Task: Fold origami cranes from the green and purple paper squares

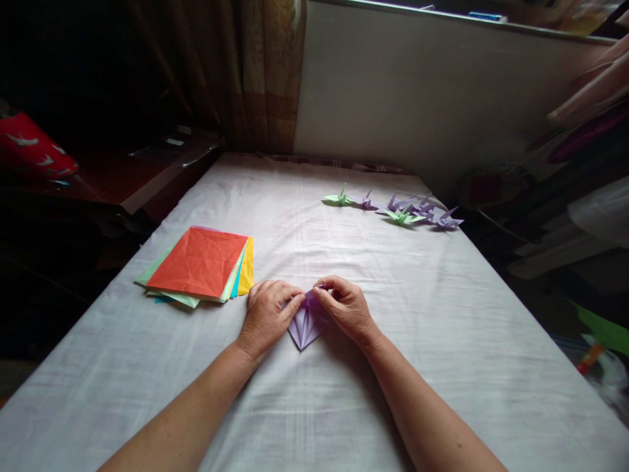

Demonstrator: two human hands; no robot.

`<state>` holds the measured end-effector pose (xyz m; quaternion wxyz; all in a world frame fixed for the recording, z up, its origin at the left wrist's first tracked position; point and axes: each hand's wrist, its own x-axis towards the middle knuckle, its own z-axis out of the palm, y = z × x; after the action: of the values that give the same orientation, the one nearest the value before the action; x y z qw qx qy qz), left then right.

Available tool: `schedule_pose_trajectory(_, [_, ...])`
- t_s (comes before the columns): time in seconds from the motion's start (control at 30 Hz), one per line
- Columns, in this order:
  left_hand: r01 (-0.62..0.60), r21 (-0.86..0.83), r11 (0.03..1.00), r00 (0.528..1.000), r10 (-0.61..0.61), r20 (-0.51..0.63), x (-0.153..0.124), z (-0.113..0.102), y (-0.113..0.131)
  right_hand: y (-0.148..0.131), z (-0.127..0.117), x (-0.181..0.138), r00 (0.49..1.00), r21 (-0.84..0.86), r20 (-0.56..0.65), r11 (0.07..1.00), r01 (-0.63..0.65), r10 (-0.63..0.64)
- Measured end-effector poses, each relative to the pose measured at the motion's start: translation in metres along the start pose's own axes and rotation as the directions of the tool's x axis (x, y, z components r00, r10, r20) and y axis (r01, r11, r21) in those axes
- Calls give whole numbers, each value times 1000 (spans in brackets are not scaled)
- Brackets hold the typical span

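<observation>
A partly folded purple paper point(303, 326) lies on the white cloth point(314, 393) in front of me, its point toward me. My left hand point(268, 313) pinches its upper left part, fingers closed on the paper. My right hand point(344, 305) pinches its upper right part, thumb and fingers pressed together on the fold. Both hands rest on the cloth.
A stack of coloured paper sheets point(201, 265) with an orange one on top lies to the left. Several folded paper cranes, purple point(425, 210) and green point(339, 197), sit at the far right. A white board point(422, 92) stands behind; clutter flanks both sides.
</observation>
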<state>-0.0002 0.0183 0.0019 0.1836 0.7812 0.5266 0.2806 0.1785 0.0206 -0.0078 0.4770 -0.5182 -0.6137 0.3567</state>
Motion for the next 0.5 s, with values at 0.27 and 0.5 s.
schedule_pose_trajectory(0.27, [11, -1, 1000, 1000, -11, 1, 1, 0, 0, -4, 2, -1, 999, -49, -39, 999, 6, -8])
schedule_pose_trajectory(0.5, [8, 11, 1000, 1000, -8, 0, 0, 0, 1, 1, 6, 1, 997, -50, -68, 998, 37, -40])
